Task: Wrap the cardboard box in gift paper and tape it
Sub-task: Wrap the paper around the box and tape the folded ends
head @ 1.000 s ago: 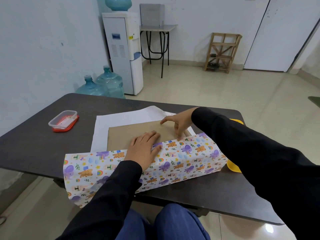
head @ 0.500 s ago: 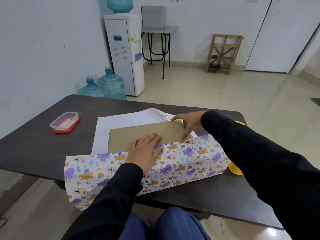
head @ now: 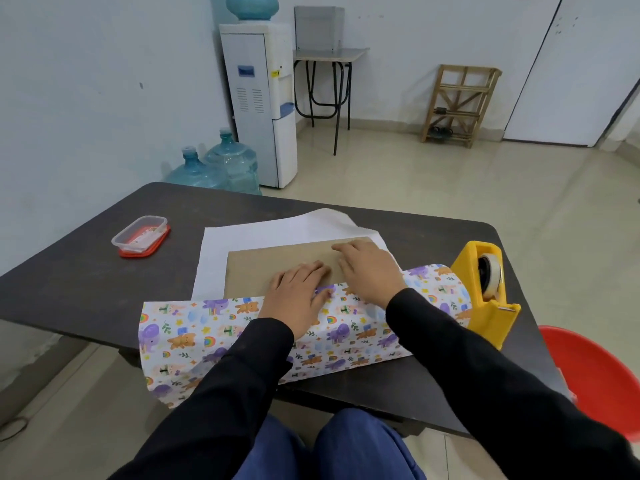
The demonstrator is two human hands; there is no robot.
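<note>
Both hands lay flat with fingers extended, gripping nothing. The left hand pressed its palm on the folded edge of the gift paper, its fingertips reaching onto the cardboard box. The right hand, just beside it, rested flat on the box top. The box lay under both hands on the bench. A tape dispenser stood to the right of the right hand, and a plastic container sat well to the left of the left hand.

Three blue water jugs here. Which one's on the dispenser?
The top jug, seated on the white dispenser; the near floor jug and far floor jug stand beside it.
</note>
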